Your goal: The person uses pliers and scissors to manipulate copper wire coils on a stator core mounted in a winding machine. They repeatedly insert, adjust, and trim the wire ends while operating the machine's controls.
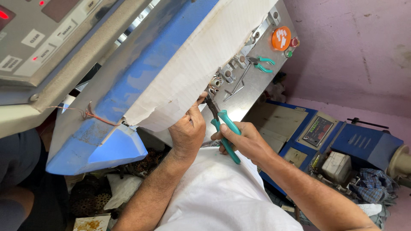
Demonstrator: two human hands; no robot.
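My right hand (246,143) grips a pair of pliers with teal handles (227,130), their dark jaws pointing up under the edge of a white cardboard sheet (201,55). My left hand (187,130) is beside them, its fingers pinched at the same spot under the cardboard's lower edge; what it pinches is hidden. A white woven sack (218,192) lies over my lap below both hands.
A blue machine cover (124,102) lies under the cardboard, with a grey control panel (38,38) at upper left. A second pair of teal pliers (261,63), metal parts and an orange round button (281,38) sit on the steel table. A blue machine (355,143) stands at right.
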